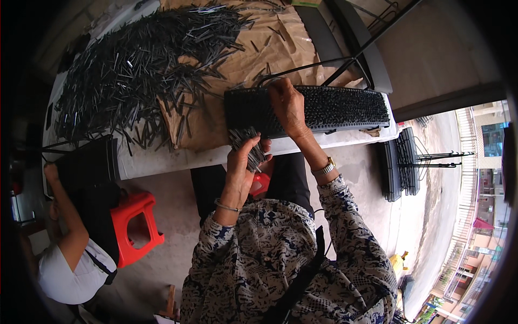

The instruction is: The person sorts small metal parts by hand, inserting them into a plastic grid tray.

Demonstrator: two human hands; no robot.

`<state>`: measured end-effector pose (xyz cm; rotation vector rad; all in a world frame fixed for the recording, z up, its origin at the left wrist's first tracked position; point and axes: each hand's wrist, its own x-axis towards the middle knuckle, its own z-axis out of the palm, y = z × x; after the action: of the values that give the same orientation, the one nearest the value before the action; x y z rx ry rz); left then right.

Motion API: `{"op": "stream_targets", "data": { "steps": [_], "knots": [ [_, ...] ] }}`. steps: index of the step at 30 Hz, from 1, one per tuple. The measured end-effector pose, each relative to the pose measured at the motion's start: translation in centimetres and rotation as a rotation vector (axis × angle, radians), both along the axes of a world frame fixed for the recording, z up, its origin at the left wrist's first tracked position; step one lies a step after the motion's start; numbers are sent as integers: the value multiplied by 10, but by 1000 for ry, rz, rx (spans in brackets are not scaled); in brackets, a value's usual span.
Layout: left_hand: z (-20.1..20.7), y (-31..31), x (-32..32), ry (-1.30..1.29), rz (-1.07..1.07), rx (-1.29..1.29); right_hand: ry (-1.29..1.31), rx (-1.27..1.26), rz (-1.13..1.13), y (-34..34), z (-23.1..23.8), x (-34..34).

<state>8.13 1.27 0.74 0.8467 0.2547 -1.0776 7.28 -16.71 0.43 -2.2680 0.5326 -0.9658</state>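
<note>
My left hand (242, 162) is closed round a bundle of thin dark strips (247, 144), just below the near left end of a long black panel (251, 110). The panel is pitted with rows of small holes, and its right part bristles with short dark tips. Over its left half, my right hand (288, 108) bends down with fingers pinched together at the surface. Whatever is between those fingertips is hidden. To the left, a large heap of the same loose dark strips (140, 70) spreads across brown paper (205, 129).
A black metal rod frame (353, 58) rises behind the panel. At left, another person (70, 254) sits beside a red plastic stool (137, 227) with a hand at a dark panel (89, 164). More dark panels with rods (402, 162) stand on the floor at right.
</note>
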Motion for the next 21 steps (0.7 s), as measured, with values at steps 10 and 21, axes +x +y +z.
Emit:
{"op": "stream_targets", "data": {
  "steps": [10,21],
  "knots": [
    [-3,2,1,-85,28,11,193,-241,36,4,-1,9],
    [-4,0,-2,-139,70,54,292,-266,11,7,8,-2]
  ]
}}
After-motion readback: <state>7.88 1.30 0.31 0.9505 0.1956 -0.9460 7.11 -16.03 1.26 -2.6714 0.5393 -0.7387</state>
